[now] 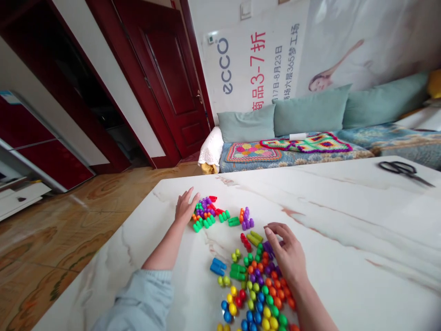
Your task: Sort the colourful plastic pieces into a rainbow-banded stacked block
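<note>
My left hand (186, 208) rests at the left edge of a small cluster of knobbly plastic toy pieces (206, 211), mostly purple, green, orange and red. Its fingers and thumb are apart, and no held piece shows. Over the upper right side of a larger spread of similar pieces (257, 275) is my right hand (286, 250), fingers loosely bent and thumb apart. A purple piece (268, 248) lies by its thumb, partly covered; I cannot make out whether they touch. Between the hands are a green piece (234, 221) and some purple pieces (247, 224).
The pieces lie on a white marble-patterned table (344, 220). Black-handled scissors (403, 169) sit near its far right edge. Beyond stands a sofa with pale green cushions (312, 110) and a crocheted mat (253, 152). A dark red door (168, 69) is behind to the left.
</note>
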Motion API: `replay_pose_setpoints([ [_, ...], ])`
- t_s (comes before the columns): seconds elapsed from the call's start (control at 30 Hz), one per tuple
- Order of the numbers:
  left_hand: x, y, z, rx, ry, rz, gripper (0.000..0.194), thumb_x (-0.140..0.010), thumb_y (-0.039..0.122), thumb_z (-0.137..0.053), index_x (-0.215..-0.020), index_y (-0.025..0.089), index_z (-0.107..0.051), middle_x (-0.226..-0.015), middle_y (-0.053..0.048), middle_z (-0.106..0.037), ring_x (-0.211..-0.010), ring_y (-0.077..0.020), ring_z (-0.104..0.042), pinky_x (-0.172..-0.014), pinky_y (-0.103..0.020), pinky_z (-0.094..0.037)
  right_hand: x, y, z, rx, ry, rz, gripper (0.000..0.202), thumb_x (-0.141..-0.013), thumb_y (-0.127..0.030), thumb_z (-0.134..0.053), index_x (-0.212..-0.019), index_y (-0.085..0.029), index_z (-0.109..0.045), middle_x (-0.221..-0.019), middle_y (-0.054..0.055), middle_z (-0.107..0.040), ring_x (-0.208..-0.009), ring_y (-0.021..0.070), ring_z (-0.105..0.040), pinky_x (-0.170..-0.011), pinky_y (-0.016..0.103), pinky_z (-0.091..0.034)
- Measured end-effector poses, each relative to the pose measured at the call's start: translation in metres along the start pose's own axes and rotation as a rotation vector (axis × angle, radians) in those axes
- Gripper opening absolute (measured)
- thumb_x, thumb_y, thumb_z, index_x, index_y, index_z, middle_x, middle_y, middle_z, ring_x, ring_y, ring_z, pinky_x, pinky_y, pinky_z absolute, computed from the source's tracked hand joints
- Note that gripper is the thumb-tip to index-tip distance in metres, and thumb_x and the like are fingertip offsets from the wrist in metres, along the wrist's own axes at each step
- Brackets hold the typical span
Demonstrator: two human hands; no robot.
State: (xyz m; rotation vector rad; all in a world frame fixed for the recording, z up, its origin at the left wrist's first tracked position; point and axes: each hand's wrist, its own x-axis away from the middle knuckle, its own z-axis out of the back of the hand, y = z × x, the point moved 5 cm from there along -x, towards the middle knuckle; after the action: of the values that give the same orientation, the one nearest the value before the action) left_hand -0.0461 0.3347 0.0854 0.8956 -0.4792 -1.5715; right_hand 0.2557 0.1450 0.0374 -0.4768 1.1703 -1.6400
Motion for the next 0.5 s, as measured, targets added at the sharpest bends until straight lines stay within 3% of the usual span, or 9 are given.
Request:
replay_pose_setpoints([
  [0.13,-0.006,0.006,-0.045,0.067,-0.327,-0.108,0.047,-0.085,0.053,-0.055,-0.120,0.022,-0.064,-0.133,-0.005,-0.058,-0.128,-0.0242,-0.048,-0.111,-0.037,-0.034,-0.002,-0.003,-0.005,0.057,-0.021,0.091,0.046,-0.089,-0.058,-0.045,-0.122,-0.031,-0.061,-0.137,0.003,-0.052,-0.124,0.0260,-0.049,-0.097,0.042,-0.047],
  [0.27,0.027,0.040,-0.077,0.164,-0.510,-0.261,0.041,-0.085,0.049,-0.059,-0.114,0.022,-0.069,-0.126,-0.005,-0.062,-0.122,-0.0231,-0.053,-0.109,-0.034,-0.036,-0.001,-0.007,-0.012,0.139,-0.089,0.153,0.056,-0.089,-0.056,-0.047,-0.140,-0.035,-0.044,-0.150,0.003,-0.038,-0.133,0.0281,-0.040,-0.106,0.050,-0.038],
  [0.4,0.072,0.076,-0.097,0.273,-0.588,-0.334,0.043,-0.088,0.047,-0.058,-0.122,0.021,-0.064,-0.131,-0.007,-0.058,-0.125,-0.0232,-0.050,-0.111,-0.037,-0.034,0.001,-0.008,-0.018,0.118,-0.153,0.127,0.058,-0.089,-0.057,-0.047,-0.143,-0.036,-0.040,-0.151,0.005,-0.036,-0.135,0.0296,-0.038,-0.105,0.055,-0.035],
  [0.5,0.100,0.102,-0.105,0.356,-0.532,-0.282,0.047,-0.090,0.048,-0.055,-0.127,0.021,-0.059,-0.140,-0.008,-0.050,-0.133,-0.0236,-0.041,-0.115,-0.038,-0.029,-0.001,-0.009,-0.013,-0.021,-0.104,0.117,0.058,-0.087,-0.058,-0.049,-0.136,-0.028,-0.049,-0.142,0.007,-0.049,-0.129,0.0280,-0.046,-0.105,0.049,-0.037],
])
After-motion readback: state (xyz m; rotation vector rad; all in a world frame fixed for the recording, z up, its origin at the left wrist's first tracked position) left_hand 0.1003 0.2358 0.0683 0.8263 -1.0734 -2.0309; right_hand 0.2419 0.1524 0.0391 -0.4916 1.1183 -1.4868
